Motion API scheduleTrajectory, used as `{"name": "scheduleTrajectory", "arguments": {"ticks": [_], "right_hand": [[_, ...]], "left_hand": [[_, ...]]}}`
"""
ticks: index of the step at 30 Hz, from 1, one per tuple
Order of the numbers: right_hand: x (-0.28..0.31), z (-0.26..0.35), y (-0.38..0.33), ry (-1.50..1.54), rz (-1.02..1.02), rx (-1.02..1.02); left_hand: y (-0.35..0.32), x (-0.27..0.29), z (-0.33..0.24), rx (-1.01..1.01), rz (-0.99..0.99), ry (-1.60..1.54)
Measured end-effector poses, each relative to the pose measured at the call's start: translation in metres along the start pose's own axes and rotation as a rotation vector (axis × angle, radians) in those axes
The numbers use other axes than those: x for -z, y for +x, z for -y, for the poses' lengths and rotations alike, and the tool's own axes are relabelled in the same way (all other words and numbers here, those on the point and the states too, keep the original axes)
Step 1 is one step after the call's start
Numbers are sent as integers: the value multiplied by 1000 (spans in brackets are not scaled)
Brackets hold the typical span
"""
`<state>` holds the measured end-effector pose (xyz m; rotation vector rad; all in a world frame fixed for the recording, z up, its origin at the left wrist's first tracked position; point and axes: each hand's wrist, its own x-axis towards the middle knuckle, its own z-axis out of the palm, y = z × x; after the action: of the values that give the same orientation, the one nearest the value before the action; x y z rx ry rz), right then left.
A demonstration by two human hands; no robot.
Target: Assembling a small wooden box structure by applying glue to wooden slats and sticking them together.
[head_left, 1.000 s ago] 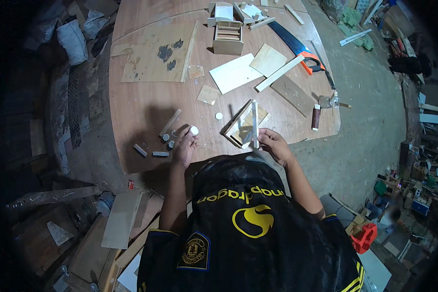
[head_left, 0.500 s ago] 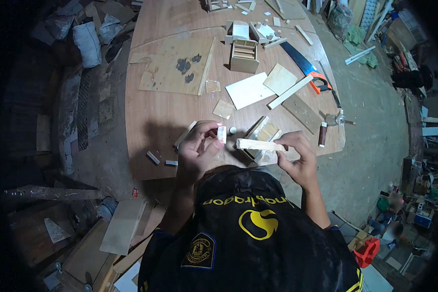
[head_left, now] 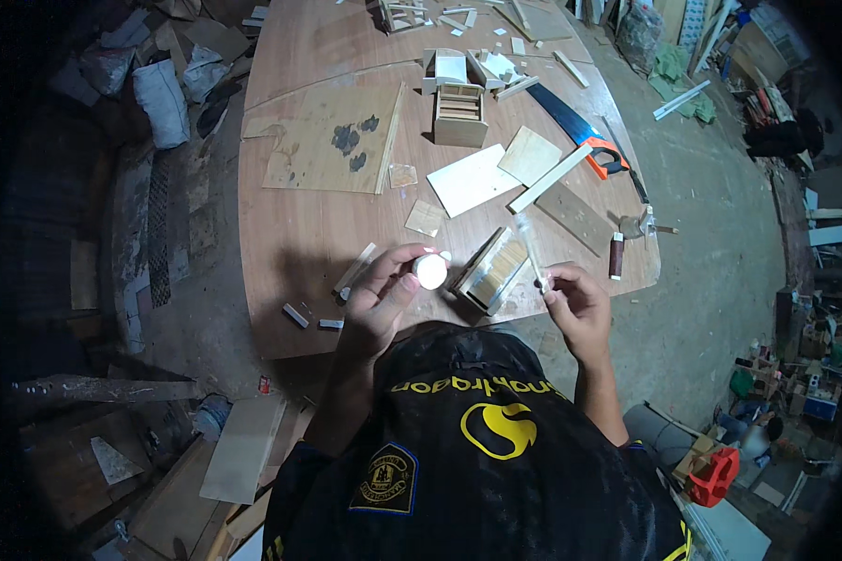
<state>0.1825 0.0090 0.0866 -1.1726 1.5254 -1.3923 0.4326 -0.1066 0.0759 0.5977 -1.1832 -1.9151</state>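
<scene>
My left hand (head_left: 390, 292) pinches a small white round disc (head_left: 430, 272) between thumb and fingers, its flat face turned up. A small white piece (head_left: 445, 256) peeks out just behind the disc. My right hand (head_left: 578, 304) grips one end of a narrow pale wooden strip (head_left: 533, 252), which points away from me and is partly blurred. Between my hands, a small wooden box-like piece (head_left: 496, 271) with slats on its top stands tilted in the view on the table.
The wooden table (head_left: 299, 234) carries a stained board (head_left: 332, 140), a white panel (head_left: 477, 179), a small wooden model (head_left: 459, 114), a handsaw with orange handle (head_left: 608, 159), a dark red-brown handle-shaped object (head_left: 616, 255) and several short offcuts near the left edge.
The disc has turned from edge-on to face-up in my left hand. The strip in my right hand has swung from lying crosswise to pointing away, leaving the disc's side.
</scene>
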Motion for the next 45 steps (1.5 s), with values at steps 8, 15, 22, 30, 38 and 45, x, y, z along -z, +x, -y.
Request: {"name": "scheduleTrajectory", "arguments": {"ticks": [8, 15, 22, 30, 38, 45], "right_hand": [[-15, -4, 8, 1095, 146, -530], [-6, 9, 14, 1299, 166, -537], [12, 15, 28, 1310, 281, -607], [52, -25, 40, 977, 234, -656], [75, -67, 29, 664, 164, -803], [51, -60, 34, 598, 325, -771]], "left_hand": [[-1, -2, 17, -54, -126, -135], [-6, -48, 16, -27, -191, 22], [-6, -76, 23, -49, -246, 100], [-23, 55, 209, 303, -620, -86], [-53, 78, 266, 318, -858, -243], [-46, 93, 260, 509, -907, 69]]}}
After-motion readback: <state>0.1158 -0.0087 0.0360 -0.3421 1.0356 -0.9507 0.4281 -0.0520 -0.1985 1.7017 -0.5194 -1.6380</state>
